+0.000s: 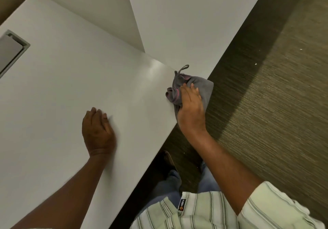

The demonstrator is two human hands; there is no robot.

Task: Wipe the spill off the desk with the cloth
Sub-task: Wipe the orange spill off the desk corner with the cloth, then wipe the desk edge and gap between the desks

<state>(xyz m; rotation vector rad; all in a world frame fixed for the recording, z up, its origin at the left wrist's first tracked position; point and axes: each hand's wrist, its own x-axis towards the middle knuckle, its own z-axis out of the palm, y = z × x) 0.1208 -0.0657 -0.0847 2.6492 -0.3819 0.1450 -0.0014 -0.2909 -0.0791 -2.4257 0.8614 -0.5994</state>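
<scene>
We look down on a white counter [62, 86] that fills the left and middle of the view. Our right hand [190, 108] lies palm down on a grey cloth [205, 88] at the counter's near edge, toward two o'clock from the centre of the view. The fingers are stretched forward and close together, pressing the cloth flat; the thumb is hidden, so we cannot tell whether it grips the fabric from below. The cloth is bunched, with a pink stripe showing in its folds and a small loop sticking up at its far end. Part of it hangs past the edge over the carpet [275, 104], and the part under our palm is covered.

Our left hand [98, 131] rests on the bare counter at about seven o'clock from the cloth, well apart from it. Its fingers are curled loosely and it holds nothing.

We cannot make out any spill; a pale sheen at ten o'clock from the cloth may be only reflected light. A seam runs across the counter from the cloth toward the upper left. A grey hatch [12, 53] is cut off by the left border. At the bottom, our striped shirt [204, 211] is cropped, and jeans and one shoe sit in shadow beneath the edge.
</scene>
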